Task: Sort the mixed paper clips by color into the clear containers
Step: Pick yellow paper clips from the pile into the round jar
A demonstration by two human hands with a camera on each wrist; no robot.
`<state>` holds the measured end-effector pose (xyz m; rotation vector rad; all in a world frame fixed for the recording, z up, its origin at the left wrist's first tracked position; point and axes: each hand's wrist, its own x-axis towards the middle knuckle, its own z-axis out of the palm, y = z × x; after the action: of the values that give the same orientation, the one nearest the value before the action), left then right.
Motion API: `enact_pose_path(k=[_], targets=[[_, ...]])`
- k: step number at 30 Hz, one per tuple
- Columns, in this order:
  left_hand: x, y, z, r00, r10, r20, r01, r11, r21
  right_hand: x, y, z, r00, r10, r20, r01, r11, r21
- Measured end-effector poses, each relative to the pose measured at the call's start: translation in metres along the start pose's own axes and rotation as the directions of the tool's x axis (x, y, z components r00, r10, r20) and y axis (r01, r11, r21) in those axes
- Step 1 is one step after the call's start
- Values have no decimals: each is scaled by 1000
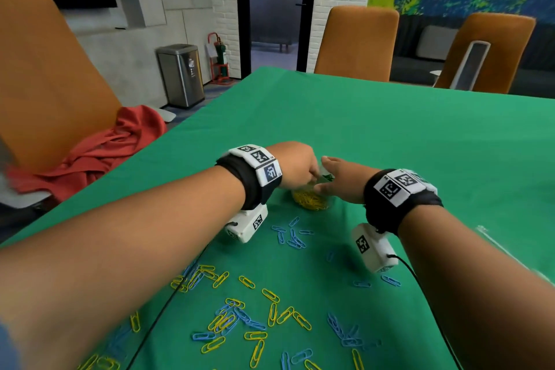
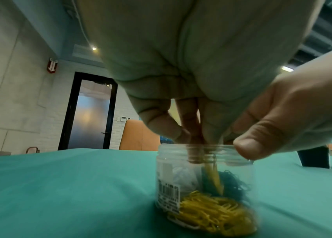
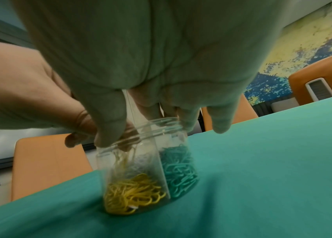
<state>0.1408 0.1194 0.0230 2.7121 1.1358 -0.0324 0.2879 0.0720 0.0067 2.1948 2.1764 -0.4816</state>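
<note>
Loose clips [image 1: 258, 324] remain unsorted. Left hand [image 1: 295, 165] pinches yellow clips [image 2: 214, 175] inside jar [image 3: 146, 161]; right hand [image 1: 339, 180] grips its rim. Next: release into yellow section.

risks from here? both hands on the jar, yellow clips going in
1. The left hand lowers yellow clips right beside the divider; a skewed drop could land them among the green clips.
2. The right hand grips only the rim of the clear jar, so a push from the left fingers might tip it.
3. Either forearm could drag the loose clips lying below.
</note>
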Motion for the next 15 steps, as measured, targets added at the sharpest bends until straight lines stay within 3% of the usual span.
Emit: enact_pose_path(k=[2, 5, 8, 10, 12, 15], targets=[[-2, -3, 0, 1000, 9, -27, -9, 1000, -7, 0, 1, 2, 1000, -4, -3, 4, 1000, 11], [-14, -11, -10, 984, -6, -178, -14, 994, -111, 1, 2, 4, 1000, -7, -9, 7, 1000, 2], [-36, -35, -17, 961, -131, -245, 71, 969, -238, 2, 5, 8, 1000, -11, 5, 11, 1000, -1], [-59, -54, -19, 971, -208, -118, 174, 953, -248, 2, 5, 8, 1000, 2, 24, -2, 1000, -15], [-83, -68, -12, 969, -233, 79, 240, 967, -88, 1, 1, 6, 1000, 15, -9, -16, 997, -81], [-115, -82, 12, 948, -224, 226, 173, 959, 224, -13, -19, 7, 976, -94, -199, 53, 978, -200]])
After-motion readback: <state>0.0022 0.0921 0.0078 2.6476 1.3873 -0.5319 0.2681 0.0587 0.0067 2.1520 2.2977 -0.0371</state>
